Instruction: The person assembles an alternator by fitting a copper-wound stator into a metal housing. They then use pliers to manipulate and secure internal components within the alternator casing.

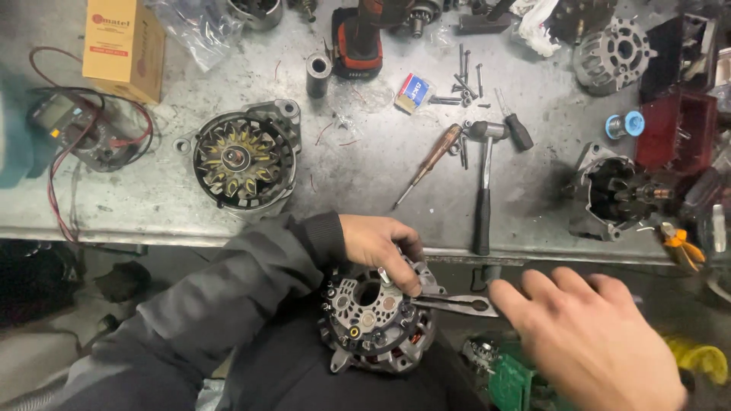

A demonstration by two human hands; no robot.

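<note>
Pliers (457, 304) lie horiz., tips toward alternator (377, 316); L hand (381, 247) holds.

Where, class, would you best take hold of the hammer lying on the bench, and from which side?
Grip the hammer by its black handle, near the end at the bench edge. It lies with the steel head pointing away and the handle end toward the person, so come from the near side, fingers wrapping across the shaft.

Even, cool overhead light on the metal workbench (365, 175), with dull glare mid-surface. Short, soft shadows under tools. Below the near edge, dim. Right hand (594, 335) slightly motion-blurred. Far corners bow with wide-angle distortion.
</note>
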